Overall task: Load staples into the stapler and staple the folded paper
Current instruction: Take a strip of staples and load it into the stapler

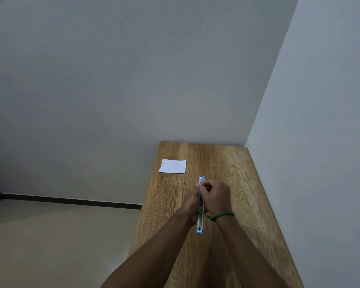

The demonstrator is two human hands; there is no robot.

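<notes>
Fingertips of the right hand are pinching staples over the stapler, left hand gripping it between the table's side edges; tilting is probably risking a jam.

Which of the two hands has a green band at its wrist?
The right hand: a green bracelet circles its wrist. The wrist of the left hand is bare.

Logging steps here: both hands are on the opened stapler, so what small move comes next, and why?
Probably press the staples into the open stapler: the right hand pinches there, the left hand steadies it, the folded paper lies apart.
</notes>
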